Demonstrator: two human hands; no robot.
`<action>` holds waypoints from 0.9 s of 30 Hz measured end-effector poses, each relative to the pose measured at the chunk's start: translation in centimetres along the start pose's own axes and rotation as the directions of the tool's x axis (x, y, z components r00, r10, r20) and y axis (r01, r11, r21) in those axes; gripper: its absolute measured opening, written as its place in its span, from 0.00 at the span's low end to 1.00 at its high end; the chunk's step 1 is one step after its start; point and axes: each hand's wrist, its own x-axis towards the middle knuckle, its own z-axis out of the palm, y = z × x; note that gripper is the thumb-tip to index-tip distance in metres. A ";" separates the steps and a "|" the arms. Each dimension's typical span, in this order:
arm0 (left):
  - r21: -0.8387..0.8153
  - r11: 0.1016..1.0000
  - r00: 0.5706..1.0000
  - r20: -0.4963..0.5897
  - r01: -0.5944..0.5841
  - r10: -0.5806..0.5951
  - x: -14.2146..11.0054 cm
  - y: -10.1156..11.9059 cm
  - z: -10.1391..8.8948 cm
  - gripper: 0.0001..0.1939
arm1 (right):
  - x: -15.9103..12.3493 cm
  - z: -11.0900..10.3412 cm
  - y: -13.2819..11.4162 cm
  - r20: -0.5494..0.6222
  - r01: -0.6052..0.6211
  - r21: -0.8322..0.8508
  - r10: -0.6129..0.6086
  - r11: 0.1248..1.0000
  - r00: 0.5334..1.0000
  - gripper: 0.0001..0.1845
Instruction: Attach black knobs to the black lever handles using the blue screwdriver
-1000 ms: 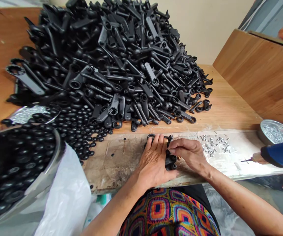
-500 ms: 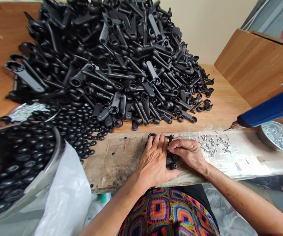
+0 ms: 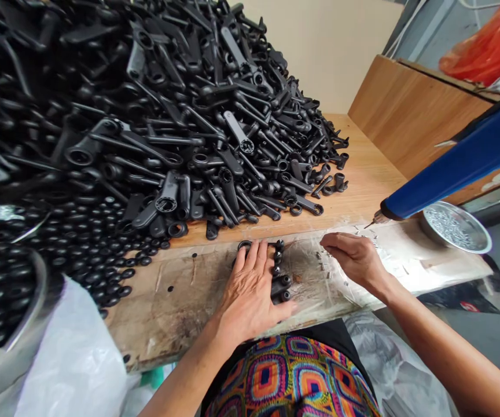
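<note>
Multicoloured, square-patterned cloth covers the person's lap at the near edge of the surface. To the left, close to the camera, white plastic sheeting hangs beside a metal-rimmed container full of round black knobs.

On the stained near strip of the surface, the left hand lies wide and flat, its fingers straight and side by side, its thumb stretched out to the right. Beneath it is a small group of black handles, mostly covered by the palm and fingers; their knobbed ends show in a column along the hand's right side.

The right hand is apart from the left, above scattered small metal pins. It is narrow, thumb and fingertips drawn together; whether a pin sits between them cannot be told. Just beyond it, a blue power driver slants in from the right, its thin bit pointing down and left. A round metal bowl of small silvery pieces stands beside the driver.

Loose black knobs spread at the left, and behind them rises a large heap of black handles. Farther back are a wooden panel, red plastic and a cream wall.
</note>
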 end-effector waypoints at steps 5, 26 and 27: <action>0.012 1.000 1.000 -0.004 0.005 -0.005 0.0 0.1 0.1 0.45 | -0.1 -0.2 0.2 0.322 0.193 -0.451 -0.042 0.871 0.946 0.15; 0.017 1.000 1.000 0.017 0.010 -0.010 0.0 0.1 0.1 0.45 | 0.7 0.8 0.3 0.514 0.523 -0.523 -0.240 0.674 0.823 0.07; 0.015 1.000 1.000 0.015 0.010 -0.011 0.0 0.1 0.2 0.45 | 0.8 0.8 0.3 0.513 0.528 -0.519 -0.249 0.672 0.822 0.07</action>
